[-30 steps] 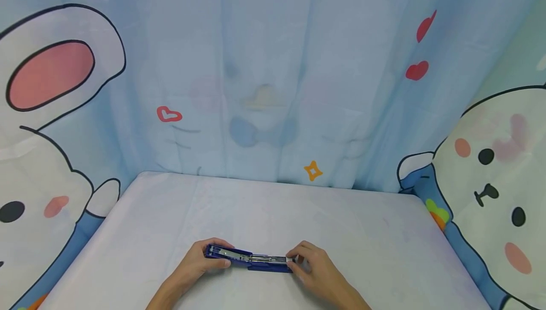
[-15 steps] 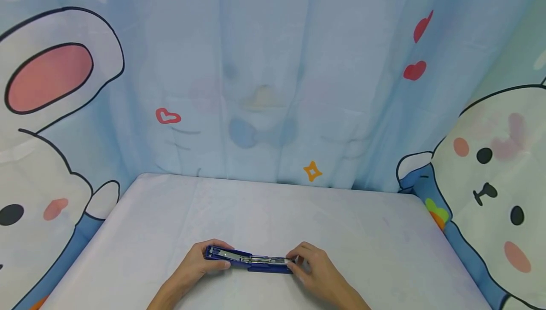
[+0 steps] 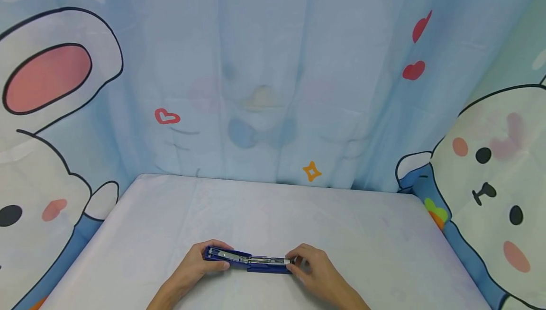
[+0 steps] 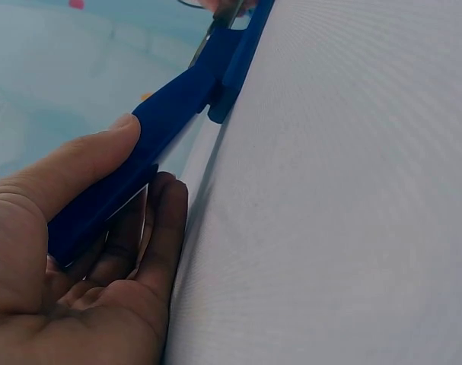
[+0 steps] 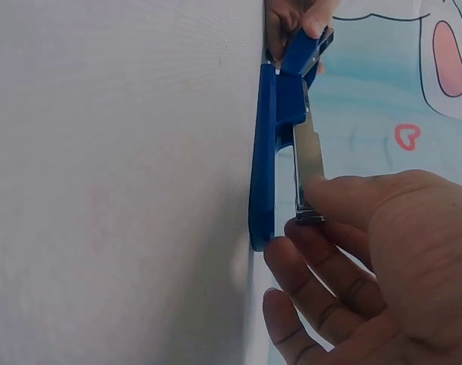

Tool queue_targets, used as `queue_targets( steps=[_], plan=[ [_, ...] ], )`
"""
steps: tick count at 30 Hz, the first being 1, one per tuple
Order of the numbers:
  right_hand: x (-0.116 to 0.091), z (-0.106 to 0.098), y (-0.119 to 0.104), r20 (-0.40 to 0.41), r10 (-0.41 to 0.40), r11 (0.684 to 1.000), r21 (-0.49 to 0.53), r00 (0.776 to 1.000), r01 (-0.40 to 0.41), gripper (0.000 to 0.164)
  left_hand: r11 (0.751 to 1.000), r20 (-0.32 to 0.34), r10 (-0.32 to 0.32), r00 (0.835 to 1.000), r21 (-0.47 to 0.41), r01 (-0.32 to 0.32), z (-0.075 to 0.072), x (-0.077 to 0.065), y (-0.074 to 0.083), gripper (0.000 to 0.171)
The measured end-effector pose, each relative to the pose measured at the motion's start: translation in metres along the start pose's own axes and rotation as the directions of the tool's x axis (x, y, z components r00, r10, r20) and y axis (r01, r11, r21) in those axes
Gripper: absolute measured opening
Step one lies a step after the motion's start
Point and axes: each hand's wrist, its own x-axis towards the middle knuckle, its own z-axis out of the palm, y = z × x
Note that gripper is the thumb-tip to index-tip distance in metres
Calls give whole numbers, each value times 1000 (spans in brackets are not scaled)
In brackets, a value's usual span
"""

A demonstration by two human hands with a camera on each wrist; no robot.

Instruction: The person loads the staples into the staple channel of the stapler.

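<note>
A blue stapler (image 3: 269, 268) lies across the front of the table, its top cover swung back to the left so the metal staple channel shows. My left hand (image 3: 194, 265) grips the cover (image 4: 166, 114) between thumb and fingers, and the cover slants up off the cloth in the left wrist view. At the other end, my right hand (image 3: 315, 268) pinches the tip of the metal channel (image 5: 311, 156) between thumb and index finger. That channel stands a little apart from the blue base (image 5: 262, 167). The fingertips partly hide its end.
A pale cloth covers the table (image 3: 273, 215). Behind it hangs a light blue curtain (image 3: 264, 40) with cartoon animals, hearts and a star printed on it, and printed cloth also stands at both sides.
Both hands keep their hold on the stapler and stay nearly still. The whole head view has shifted very slightly.
</note>
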Motion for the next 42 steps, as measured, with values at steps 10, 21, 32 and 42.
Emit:
queue_targets(
  steps=[10,21,32,42],
  plan=[
    [-1,1,1,-15,2,1000,-3,1000,-2,17,1000,10,-3,1000,3,3,-1,1,-1,48],
    [0,-1,2,0,50,998,30,999,-50,17,998,53,52,997,44,-54,-2,1,-3,50],
    [0,2,2,9,78,997,18,997,-78,20,998,24,43,999,34,-44,-2,2,-2,49],
    [1,1,0,12,119,993,24,993,-119,20,999,3,27,1000,20,-27,1,1,1,48]
  ],
)
